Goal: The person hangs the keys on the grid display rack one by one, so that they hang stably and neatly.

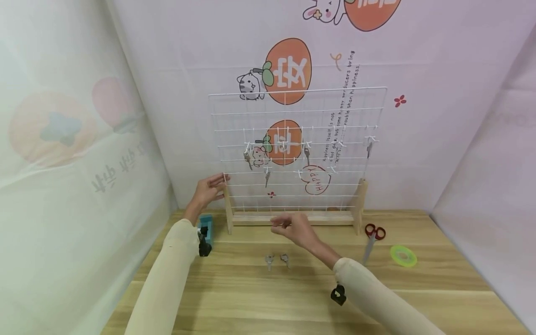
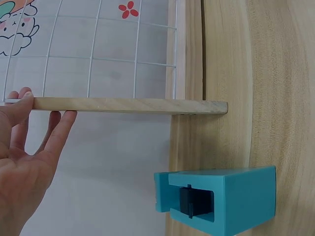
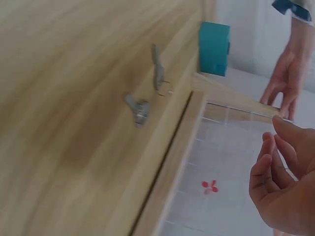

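Note:
A white wire grid rack [image 1: 255, 184] stands upright on a wooden base with wooden side posts. My left hand [image 1: 207, 190] holds its left wooden post [image 2: 128, 104] near the top, the thumb on one side and fingers on the other. My right hand [image 1: 298, 229] is in front of the base, fingers loosely bent, with nothing visible between them. Several keys hang from white hooks on the grid, among them one key [image 1: 248, 159] at left and another key [image 1: 369, 149] at right. Two more keys lie on the table: a left key [image 1: 269, 262] and a right key [image 1: 285, 260].
A teal box-shaped holder [image 2: 248, 201] with a black insert stands beside the left post. Red-handled scissors [image 1: 372, 237] and a yellow-green ring [image 1: 403, 256] lie on the wooden table [image 1: 234, 298] at right. Printed white cloth [image 1: 176, 70] hangs behind and at both sides.

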A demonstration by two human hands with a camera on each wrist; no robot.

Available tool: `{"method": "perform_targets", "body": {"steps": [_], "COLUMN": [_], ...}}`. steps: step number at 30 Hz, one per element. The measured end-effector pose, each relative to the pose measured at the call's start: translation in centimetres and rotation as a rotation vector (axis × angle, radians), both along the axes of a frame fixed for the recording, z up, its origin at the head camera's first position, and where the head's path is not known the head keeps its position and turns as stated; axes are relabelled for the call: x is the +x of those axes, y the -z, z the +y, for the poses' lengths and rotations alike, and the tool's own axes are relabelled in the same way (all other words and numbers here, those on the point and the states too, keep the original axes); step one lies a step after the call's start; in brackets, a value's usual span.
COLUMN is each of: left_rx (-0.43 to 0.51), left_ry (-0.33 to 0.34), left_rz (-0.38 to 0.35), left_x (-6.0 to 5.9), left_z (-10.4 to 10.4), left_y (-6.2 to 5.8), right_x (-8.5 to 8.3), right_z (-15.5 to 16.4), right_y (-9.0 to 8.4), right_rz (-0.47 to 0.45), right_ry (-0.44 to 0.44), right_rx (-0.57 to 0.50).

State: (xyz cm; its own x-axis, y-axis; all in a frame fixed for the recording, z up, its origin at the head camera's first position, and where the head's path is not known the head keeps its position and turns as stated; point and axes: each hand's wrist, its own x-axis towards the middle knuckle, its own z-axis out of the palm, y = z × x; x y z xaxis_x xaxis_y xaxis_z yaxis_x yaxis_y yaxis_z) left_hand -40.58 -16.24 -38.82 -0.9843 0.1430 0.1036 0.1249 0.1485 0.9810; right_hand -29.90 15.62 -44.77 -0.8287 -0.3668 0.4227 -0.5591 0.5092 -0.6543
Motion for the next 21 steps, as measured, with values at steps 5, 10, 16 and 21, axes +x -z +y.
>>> {"method": "perform_targets", "body": {"steps": [5, 10, 16, 21], "left_rx": [0.006, 0.0, -0.025, -0.023], "left_ry": [-0.005, -0.013, -0.007, -0.006], "left_rz": [-0.001, 0.005, 0.02, 0.017], "left_x": [0.0, 0.1, 0.1, -0.1], "left_z": [0.1, 0.1, 0.0, 0.0], "left_y": [-0.1, -0.2, -0.1, 0.0], "right_x": [0.2, 0.4, 0.4, 0.4], "right_z": [0.0, 0.0, -0.2, -0.3], "right_y": [2.6, 4.6, 6.2, 6.9], "right_rz": [-0.011, -0.035, -0.041, -0.054], "right_ry": [-0.023, -0.047, -0.056, -0.045], "right_rx": [0.059, 0.07, 0.095, 0.103]}}
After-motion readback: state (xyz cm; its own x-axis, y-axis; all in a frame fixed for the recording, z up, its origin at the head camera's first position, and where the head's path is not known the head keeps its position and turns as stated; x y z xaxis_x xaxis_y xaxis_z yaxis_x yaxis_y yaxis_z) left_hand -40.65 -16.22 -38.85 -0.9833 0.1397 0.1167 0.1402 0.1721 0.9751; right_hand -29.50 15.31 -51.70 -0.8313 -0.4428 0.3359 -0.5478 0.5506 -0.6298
